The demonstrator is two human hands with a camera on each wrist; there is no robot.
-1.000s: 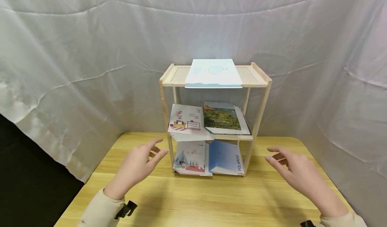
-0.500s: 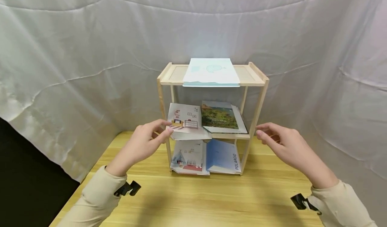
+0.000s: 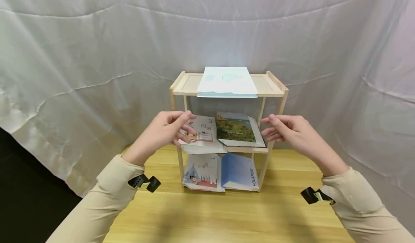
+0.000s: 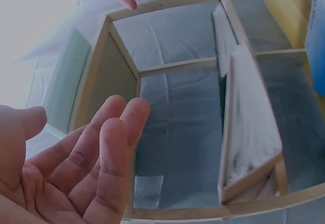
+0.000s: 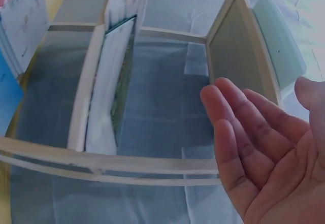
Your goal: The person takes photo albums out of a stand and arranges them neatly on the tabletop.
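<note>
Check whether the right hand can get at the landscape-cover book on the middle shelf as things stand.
Probably yes: the right hand is empty near the right front post, nothing blocks the landscape-cover book from the front, and there's open space under the top board.

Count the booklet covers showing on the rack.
5: white cover on top; room-drawing cover and photo cover on the middle shelf; tent-drawing cover and blue cover below. Others may be hidden underneath.
</note>
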